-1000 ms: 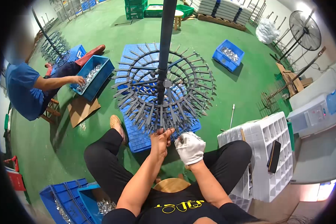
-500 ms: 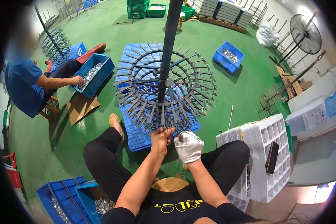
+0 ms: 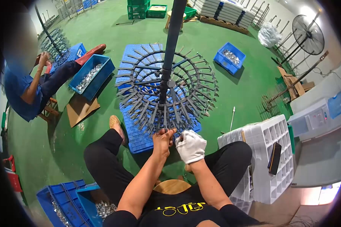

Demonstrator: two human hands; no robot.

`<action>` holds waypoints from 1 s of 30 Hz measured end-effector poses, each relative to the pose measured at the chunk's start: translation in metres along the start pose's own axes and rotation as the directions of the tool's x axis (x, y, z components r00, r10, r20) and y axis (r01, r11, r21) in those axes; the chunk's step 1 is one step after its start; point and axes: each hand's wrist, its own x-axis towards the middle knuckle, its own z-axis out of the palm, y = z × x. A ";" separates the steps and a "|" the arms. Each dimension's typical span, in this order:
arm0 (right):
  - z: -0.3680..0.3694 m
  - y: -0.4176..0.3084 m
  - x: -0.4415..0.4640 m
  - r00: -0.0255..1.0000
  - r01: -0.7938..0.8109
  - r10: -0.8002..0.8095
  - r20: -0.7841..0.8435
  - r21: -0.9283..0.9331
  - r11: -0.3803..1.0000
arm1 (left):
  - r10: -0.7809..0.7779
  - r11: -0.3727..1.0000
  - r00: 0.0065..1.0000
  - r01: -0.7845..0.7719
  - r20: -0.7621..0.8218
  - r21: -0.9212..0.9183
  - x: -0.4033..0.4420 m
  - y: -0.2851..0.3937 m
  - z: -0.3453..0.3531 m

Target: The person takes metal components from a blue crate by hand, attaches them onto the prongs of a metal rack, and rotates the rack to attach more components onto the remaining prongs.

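Note:
A dark rack of ringed prongs surrounds an upright pole and stands above a blue plastic pallet. Bare, my left hand is closed at the rack's near lower edge, its fingers around something too small to make out. Just to its right, my right hand, in a white glove, is curled closed beside the prongs. What it holds, if anything, is hidden by the glove.
At the left a seated person is beside a blue bin of metal pieces. Blue crates lie lower left, a white compartment stack right. Another blue bin sits farther back, near a fan.
The seated person's hand has risen out of the blue bin to near the head. My gloved hand has shifted slightly; my left hand stays at the rack's edge.

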 end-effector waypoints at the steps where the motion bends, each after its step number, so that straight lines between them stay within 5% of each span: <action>1: 0.000 -0.001 0.001 1.000 -0.007 0.007 0.029 -0.009 1.000 | -0.005 1.000 1.000 0.005 0.002 -0.002 0.000 0.000 0.000; 30: -0.007 -0.002 0.004 1.000 0.021 -0.021 0.001 0.049 0.999 | -0.003 0.996 1.000 0.004 -0.004 0.084 -0.002 0.003 0.002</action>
